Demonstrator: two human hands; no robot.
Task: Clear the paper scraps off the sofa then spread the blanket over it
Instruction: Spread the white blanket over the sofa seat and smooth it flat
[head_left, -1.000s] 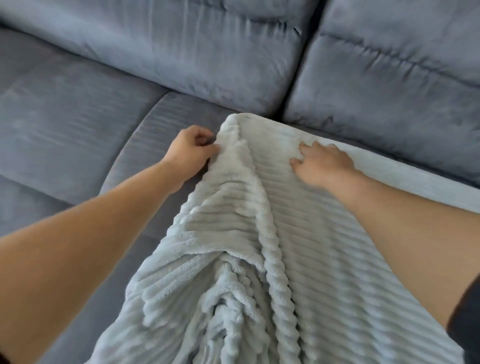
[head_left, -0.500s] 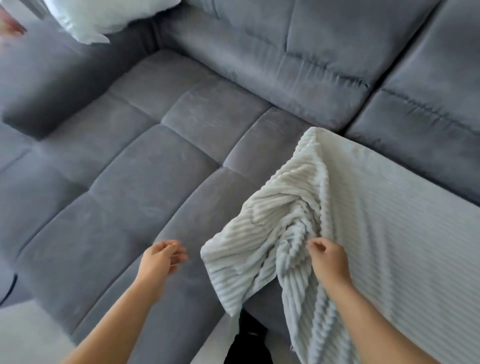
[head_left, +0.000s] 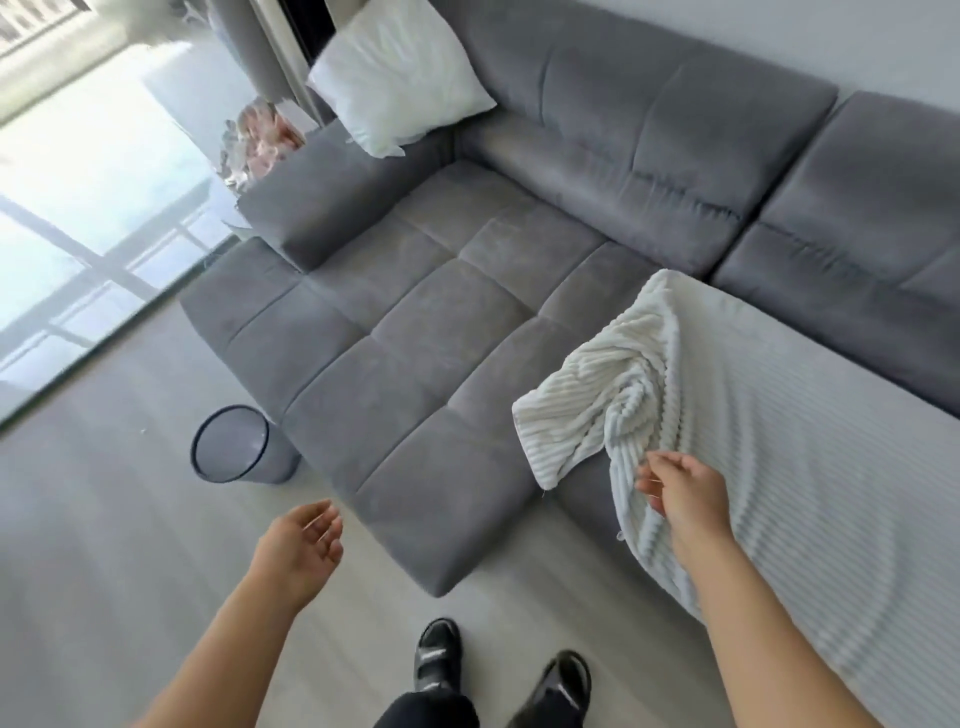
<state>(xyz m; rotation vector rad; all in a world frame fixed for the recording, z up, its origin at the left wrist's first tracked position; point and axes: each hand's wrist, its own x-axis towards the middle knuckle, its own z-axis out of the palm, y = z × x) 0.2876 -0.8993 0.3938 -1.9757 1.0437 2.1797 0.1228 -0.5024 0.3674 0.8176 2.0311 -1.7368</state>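
At far left on the floor, beside the sofa's end, stands a dark wire bin (head_left: 231, 450); whether any scraps are in it cannot be made out. Next comes your left hand (head_left: 301, 545), hanging over the floor in front of the seat with palm up, fingers loosely spread, holding nothing and touching nothing. Beyond it the grey sofa (head_left: 415, 332) runs bare across its left section, and no paper scraps show on the cushions, so clearing looks finished as far as you can see. A white pillow (head_left: 400, 78) leans in the far left corner against the backrest.

Further right, the blanket (head_left: 779, 415) covers only the right part of the seat, its long axis running along the sofa and off frame to the right. Its left edge is bunched, with one corner folded back on itself and lying on the cushion. Your right hand (head_left: 685, 488) sits at that bunched edge, fingers curled loosely against the fabric; a firm pinch is not evident, so call it half open and touching.

Everything uncovered lies to the left of the blanket, so the spread must go leftward along the seat. Your right hand is much the nearer to the fabric; the left is well apart from it and would have to cross over to take the folded corner.
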